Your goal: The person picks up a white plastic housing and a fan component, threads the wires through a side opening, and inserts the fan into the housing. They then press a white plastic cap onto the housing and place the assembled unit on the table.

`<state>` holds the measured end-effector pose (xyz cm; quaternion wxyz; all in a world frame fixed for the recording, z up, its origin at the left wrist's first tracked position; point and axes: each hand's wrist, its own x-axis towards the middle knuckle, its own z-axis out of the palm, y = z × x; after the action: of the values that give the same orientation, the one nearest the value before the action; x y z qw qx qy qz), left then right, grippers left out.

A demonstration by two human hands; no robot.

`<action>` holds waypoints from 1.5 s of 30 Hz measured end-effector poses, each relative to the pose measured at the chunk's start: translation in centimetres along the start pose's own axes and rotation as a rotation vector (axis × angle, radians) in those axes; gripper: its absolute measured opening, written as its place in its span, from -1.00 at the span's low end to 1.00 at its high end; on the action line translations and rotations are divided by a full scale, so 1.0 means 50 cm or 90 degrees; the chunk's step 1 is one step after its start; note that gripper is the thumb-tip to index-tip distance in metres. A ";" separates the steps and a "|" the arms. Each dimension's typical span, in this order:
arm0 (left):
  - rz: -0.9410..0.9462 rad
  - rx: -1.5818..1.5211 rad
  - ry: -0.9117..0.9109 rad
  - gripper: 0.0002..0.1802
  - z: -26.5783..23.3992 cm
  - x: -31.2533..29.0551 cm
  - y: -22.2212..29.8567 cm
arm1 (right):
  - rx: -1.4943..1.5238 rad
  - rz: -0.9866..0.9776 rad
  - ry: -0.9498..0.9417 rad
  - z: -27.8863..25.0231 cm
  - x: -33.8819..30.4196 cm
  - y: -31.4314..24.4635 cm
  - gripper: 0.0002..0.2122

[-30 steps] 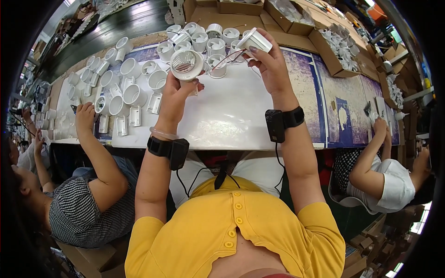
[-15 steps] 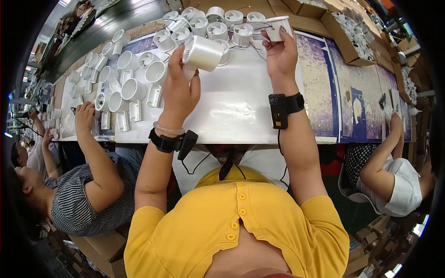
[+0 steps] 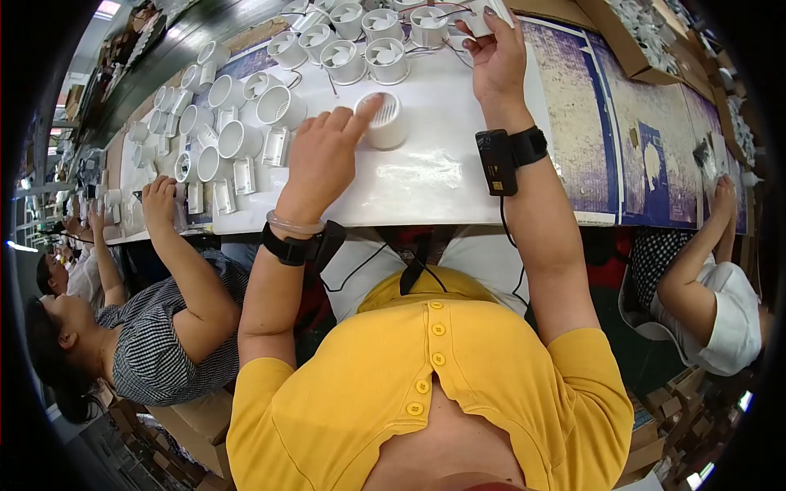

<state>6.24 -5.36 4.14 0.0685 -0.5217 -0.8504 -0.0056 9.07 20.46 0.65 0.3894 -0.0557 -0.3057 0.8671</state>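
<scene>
A white cylindrical housing (image 3: 388, 131) with a slatted grille on top stands upright on the white work surface. My left hand (image 3: 321, 155) is beside it, palm down, its index finger stretched over the grille's rim. The other fingers are bent, and the thumb is hidden. Farther away, my right hand (image 3: 499, 65) is closed on a white fan housing (image 3: 489, 18), partly cut off by the upper edge of the view. Several round white fans (image 3: 386, 59) with thin wires stand just beyond the grilled housing.
Open white cylinders (image 3: 240, 140) and small rectangular white parts (image 3: 275, 147) are spread to the left. A cardboard box (image 3: 626, 49) of white pieces sits far right. Co-workers' hands (image 3: 158, 200) are at the table on both sides. Worn purple-blue board (image 3: 573, 123) covers the right side.
My left hand has lowered the tilted white housing onto the table and turned palm down, its grip loosened. My right hand, with the fan housing, has moved slightly farther away.
</scene>
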 end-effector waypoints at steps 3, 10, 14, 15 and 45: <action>-0.086 -0.255 0.164 -0.33 -0.014 -0.003 0.000 | -0.105 -0.013 0.071 0.014 -0.010 -0.008 -0.69; -0.201 -1.119 0.153 -0.39 0.007 0.037 -0.010 | -0.017 -0.020 -0.037 0.030 -0.013 -0.018 -0.68; -0.222 -1.261 0.058 -0.38 0.055 0.053 -0.006 | -0.037 -0.011 -0.042 0.005 -0.004 -0.011 -0.66; -0.234 -1.241 0.083 -0.38 0.063 0.055 -0.009 | -0.046 -0.008 -0.048 0.001 -0.001 -0.012 -0.67; -0.119 -1.035 0.358 -0.47 0.087 0.112 -0.052 | -0.454 -0.258 -0.256 0.072 -0.061 -0.020 -0.47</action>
<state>0.98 -1.24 0.67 -0.1187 -0.3161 -0.5732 -0.7467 10.63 17.04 3.68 0.4405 0.0439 -0.6592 0.6078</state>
